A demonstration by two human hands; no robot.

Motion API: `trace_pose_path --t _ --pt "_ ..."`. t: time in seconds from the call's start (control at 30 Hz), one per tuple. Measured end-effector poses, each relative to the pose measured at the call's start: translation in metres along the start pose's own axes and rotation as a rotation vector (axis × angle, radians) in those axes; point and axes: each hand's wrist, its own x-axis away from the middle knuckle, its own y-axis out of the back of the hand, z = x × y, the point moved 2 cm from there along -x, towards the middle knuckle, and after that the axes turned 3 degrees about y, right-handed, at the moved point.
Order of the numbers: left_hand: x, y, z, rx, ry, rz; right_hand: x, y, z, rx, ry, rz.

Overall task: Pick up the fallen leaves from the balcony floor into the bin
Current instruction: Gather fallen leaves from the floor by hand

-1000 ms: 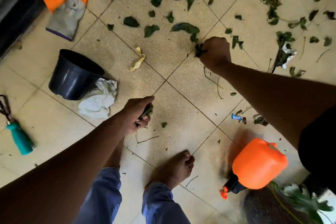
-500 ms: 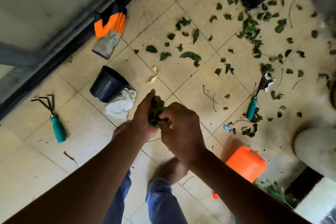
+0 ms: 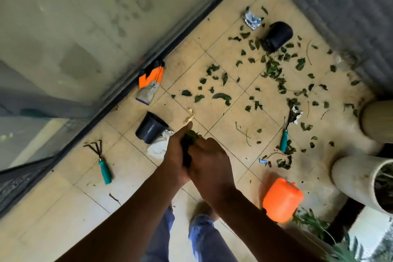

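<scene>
Left hand, right hand pressed together, fingers curled.

Home balcony — tiled floor, planters, hand rake.

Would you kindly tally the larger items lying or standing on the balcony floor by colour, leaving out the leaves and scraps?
Black plastic pots: 2, one upright, one on its side
Teal-handled garden tools: 2, a hand rake and another tool
Orange items: 2, a jug and a work glove
Pale planters: 2
Total: 8
</scene>
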Motion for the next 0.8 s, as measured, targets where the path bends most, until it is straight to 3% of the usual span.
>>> trace_pose_path --t 0.2,0.37,0.53,0.67,0.8 --pt "0.006 -0.006 -0.024 -0.057 0.031 -0.128 0.001 0.032 0.038 -0.008 0.028 0.057" --pt "-0.027 0.001 -0.015 -0.017 0.172 -0.097 -0.009 0.048 0.021 0.187 -0.036 0.071" --pt "-0.063 0.010 -0.005 0.046 0.167 -0.080 -0.007 0.008 -0.025 -0.050 0.072 -0.056" --pt "-0.093 0.011 0.002 0.025 0.065 -0.227 -0.032 -0.015 -0.088 -0.369 0.015 -0.203" --pt "-0.138 0.036 0.011 0.047 0.047 -0.309 -0.086 -0.073 -0.179 -0.315 -0.072 -0.174"
